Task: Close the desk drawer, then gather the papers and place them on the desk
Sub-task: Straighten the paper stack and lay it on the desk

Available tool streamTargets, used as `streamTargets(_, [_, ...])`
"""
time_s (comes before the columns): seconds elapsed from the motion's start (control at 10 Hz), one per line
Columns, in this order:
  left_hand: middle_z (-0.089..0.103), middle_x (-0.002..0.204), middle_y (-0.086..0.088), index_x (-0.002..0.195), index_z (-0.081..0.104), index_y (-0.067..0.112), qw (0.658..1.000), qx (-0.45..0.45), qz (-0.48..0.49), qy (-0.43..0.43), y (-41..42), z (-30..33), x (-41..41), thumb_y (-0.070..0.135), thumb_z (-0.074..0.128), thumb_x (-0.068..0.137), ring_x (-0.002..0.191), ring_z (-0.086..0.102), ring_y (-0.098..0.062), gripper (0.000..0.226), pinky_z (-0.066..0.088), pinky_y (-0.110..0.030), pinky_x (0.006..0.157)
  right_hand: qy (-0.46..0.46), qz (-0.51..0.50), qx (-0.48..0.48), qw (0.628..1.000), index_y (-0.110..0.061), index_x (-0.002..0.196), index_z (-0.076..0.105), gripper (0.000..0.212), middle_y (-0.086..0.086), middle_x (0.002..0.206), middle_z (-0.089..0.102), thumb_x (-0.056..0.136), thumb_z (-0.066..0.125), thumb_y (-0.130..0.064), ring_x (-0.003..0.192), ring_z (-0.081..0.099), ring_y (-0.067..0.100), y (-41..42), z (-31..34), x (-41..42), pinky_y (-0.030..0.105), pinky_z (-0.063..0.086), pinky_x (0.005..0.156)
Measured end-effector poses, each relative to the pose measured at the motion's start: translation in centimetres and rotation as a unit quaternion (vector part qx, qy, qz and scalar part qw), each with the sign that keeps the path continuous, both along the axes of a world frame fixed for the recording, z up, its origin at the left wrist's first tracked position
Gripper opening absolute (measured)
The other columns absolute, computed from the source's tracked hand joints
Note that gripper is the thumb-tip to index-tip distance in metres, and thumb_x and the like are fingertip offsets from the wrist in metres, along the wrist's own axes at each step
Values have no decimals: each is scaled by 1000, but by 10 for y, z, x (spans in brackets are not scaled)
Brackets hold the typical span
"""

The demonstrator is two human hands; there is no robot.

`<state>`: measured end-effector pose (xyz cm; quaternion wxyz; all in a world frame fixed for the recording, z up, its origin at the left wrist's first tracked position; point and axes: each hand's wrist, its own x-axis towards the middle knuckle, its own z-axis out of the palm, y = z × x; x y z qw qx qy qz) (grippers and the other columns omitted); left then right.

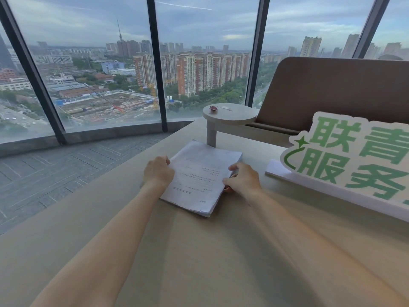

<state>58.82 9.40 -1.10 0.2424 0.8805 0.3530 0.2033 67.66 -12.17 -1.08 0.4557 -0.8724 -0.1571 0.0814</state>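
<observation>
A thick stack of white printed papers [199, 173] lies flat on the beige desk [199, 251], turned at an angle. My left hand [158, 172] grips the stack's left edge, fingers curled over it. On the right edge rests my right hand [242, 179], thumb on top of the sheets and fingers tucked under the side. Both arms reach forward across the desk. No drawer is in view.
A white sign with big green characters [345, 160] stands on the desk right of the papers. Behind them a small round shelf [230, 117] on a post holds small items. A brown partition [332, 94] rises at back right. Floor-to-ceiling windows [99, 74] curve along the left.
</observation>
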Motion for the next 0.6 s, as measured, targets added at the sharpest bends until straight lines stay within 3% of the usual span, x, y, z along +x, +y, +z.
streamTargets(0.1, [68,113,-17,111,63,11,998,40,-12,54,-1,2,0,9,48,83,104,61,-38,32,48,-40,86,4,-4,-32,999,-6,96,69,15,13,101,72,81,65,-5,64,75,24,2,1,0,20,57,55])
streamTargets(0.2, [68,113,-17,118,61,12,990,80,-26,113,-5,5,0,12,45,83,106,60,-38,37,48,-40,88,-28,7,-91,995,-1,88,74,21,16,81,77,81,56,-8,66,75,26,5,3,2,31,62,73])
streamTargets(0.3, [67,114,-17,127,55,13,985,94,-36,139,-9,7,-3,11,43,85,107,60,-37,44,48,-40,88,-38,19,-110,993,-3,89,75,23,15,78,77,80,56,-11,70,74,27,7,5,-1,32,61,75])
streamTargets(0.4, [65,118,-19,130,53,11,990,79,-47,111,-17,17,-11,11,43,89,111,59,-38,43,48,-41,90,-29,18,-110,993,-2,99,72,26,15,88,77,81,58,-13,72,74,29,6,11,-4,36,62,75])
streamTargets(0.5, [67,115,-19,128,54,8,993,76,-68,53,-22,27,-22,13,46,92,108,61,-37,37,49,-40,87,-41,12,-116,992,-7,105,67,29,12,102,71,80,58,-19,87,69,32,1,17,-8,44,60,81])
streamTargets(0.6, [67,120,-16,126,57,10,995,73,-66,-4,-25,41,-36,16,48,91,111,61,-34,37,50,-40,90,-61,8,-89,994,-13,98,68,22,8,101,69,80,59,-22,95,66,32,-7,25,-15,46,59,83])
